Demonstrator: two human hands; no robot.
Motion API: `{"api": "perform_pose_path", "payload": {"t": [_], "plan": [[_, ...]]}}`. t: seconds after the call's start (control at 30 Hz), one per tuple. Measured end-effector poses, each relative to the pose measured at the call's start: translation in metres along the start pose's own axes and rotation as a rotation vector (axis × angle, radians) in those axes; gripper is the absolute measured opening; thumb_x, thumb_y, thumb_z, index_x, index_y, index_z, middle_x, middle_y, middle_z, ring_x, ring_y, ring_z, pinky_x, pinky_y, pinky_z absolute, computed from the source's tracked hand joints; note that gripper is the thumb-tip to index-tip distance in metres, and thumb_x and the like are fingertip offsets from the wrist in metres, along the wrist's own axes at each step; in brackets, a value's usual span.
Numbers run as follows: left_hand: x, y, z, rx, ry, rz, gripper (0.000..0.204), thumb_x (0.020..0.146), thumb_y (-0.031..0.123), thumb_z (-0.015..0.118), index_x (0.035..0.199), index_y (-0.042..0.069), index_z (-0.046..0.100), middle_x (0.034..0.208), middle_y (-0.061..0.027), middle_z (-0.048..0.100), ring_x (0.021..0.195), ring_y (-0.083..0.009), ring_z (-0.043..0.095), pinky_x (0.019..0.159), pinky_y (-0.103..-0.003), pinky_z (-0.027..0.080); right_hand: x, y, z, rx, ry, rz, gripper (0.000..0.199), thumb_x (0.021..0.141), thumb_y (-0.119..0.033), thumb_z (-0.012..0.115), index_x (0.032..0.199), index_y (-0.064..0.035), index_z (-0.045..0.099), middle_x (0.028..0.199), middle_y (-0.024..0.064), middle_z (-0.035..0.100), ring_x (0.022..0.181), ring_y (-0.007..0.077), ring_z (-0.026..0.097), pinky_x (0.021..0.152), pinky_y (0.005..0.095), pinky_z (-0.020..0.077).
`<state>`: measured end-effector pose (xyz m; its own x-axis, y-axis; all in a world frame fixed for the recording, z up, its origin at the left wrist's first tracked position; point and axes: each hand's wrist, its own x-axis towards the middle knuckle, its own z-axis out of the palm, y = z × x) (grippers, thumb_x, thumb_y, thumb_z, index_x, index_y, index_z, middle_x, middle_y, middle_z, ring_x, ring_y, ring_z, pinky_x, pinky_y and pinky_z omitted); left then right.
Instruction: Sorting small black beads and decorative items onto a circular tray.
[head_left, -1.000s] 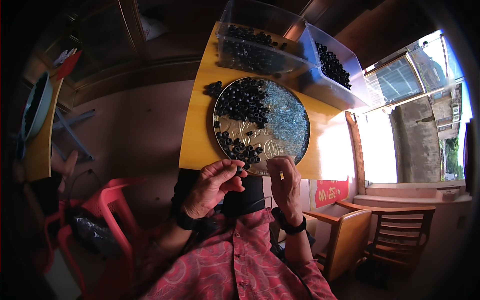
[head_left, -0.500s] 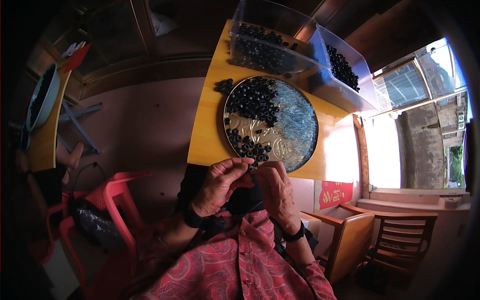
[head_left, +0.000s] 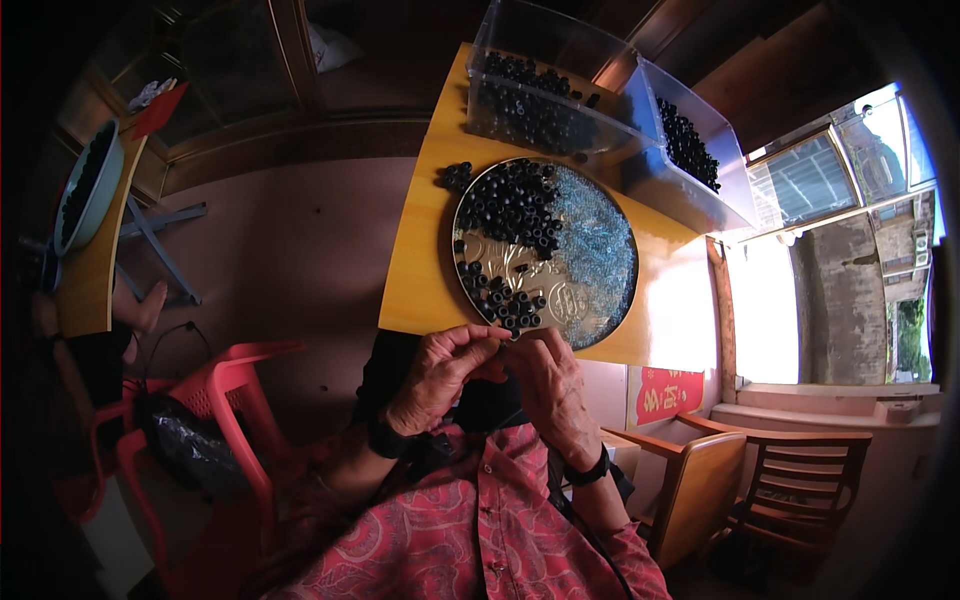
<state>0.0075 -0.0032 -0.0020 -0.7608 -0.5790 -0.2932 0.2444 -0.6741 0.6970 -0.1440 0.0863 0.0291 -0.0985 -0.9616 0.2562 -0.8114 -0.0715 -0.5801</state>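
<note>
My left hand (head_left: 440, 372) and my right hand (head_left: 550, 385) meet at the near rim of a round metallic tray (head_left: 543, 270). Both are closed in a pinch, fingertips almost touching; whatever they pinch is too small and hidden to make out. Just beyond my fingertips lies a loose group of small black ring-shaped pieces (head_left: 508, 298). Farther back on the tray is a larger heap of black pieces (head_left: 508, 205). A spread of tiny clear bluish pieces (head_left: 595, 245) covers the tray's right side.
Two clear plastic bins (head_left: 560, 125) (head_left: 690, 185) with black pieces stand at the back of the yellow table (head_left: 415, 260). A few black pieces (head_left: 455, 176) lie left of the tray. Red plastic chair (head_left: 235, 400) at left, wooden chairs (head_left: 700, 490) at right. Another person's hand (head_left: 152, 303) shows far left.
My fingertips have come closer together, and the dark bit seen between them earlier is now hidden. The view has shifted slightly; the tray and bins stay in place.
</note>
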Motion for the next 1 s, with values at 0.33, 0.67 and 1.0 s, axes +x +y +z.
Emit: {"api": "perform_pose_path", "payload": {"t": [0.33,0.67,1.0], "plan": [[0.001,-0.002,-0.013,-0.202,-0.098,-0.1,0.024,0.097,0.017,0.057,0.114,0.001,0.064,0.09,-0.0051,0.068,0.073,-0.0098,0.066,0.068,-0.023,0.056,0.01,-0.008,-0.003,0.283,-0.029,0.221,0.009,0.084,-0.005,0.064,0.093,-0.0032,0.062,0.084,0.01,0.059,0.079,0.0278,0.061,0.067,0.0357,0.0504],[0.003,-0.001,-0.013,-0.331,-0.023,-0.124,0.023,0.097,0.018,0.057,0.111,0.001,0.064,0.091,-0.0079,0.068,0.073,-0.0122,0.065,0.067,-0.025,0.056,0.013,-0.005,0.002,0.519,0.008,0.376,0.011,0.089,-0.01,0.064,0.092,0.0002,0.061,0.083,0.0124,0.064,0.074,0.0216,0.066,0.066,0.0313,0.0507],[0.001,0.004,-0.013,-0.262,0.017,-0.088,0.022,0.096,0.016,0.059,0.113,0.003,0.062,0.09,-0.0047,0.066,0.076,-0.0108,0.065,0.072,-0.026,0.058,0.033,-0.011,0.001,0.268,0.008,0.221,0.008,0.086,-0.007,0.065,0.088,-0.0009,0.061,0.082,0.0142,0.061,0.072,0.0294,0.066,0.06,0.0354,0.0513]]}}
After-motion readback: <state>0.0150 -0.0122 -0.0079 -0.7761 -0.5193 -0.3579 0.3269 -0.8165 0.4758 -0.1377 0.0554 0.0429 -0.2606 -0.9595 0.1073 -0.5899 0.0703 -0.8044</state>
